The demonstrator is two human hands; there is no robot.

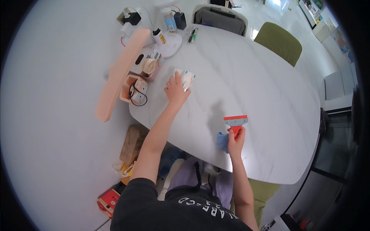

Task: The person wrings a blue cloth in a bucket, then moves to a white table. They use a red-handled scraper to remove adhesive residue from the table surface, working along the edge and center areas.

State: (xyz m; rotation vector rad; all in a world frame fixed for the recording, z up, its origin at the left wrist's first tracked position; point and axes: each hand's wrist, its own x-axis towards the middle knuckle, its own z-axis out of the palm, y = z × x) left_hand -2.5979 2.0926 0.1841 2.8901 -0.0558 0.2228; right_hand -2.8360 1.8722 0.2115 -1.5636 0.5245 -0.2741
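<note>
My right hand [236, 144] grips the red handle of a scraper [235, 121]. Its wide head has a grey metal clamp and a red edge, pointing away from me above the white marbled table [260, 95]. Just left of that hand is a crumpled blue cloth [222, 141], partly covered by it; whether the fingers hold the cloth I cannot tell. Farther off on the left, my left hand [177, 91] is closed around a small white plastic packet [188, 80] with coloured print. Fingers and palm hide part of the packet.
Along the wall stand a long pink lamp-like bar [124, 75], a peach bin [127, 89] with a cabled white device, a pink-and-white box [153, 70] and a round white base [172, 46]. Pens [192, 36] lie beyond. Green chairs [279, 40] and a grey-backed chair [219, 23] border the table.
</note>
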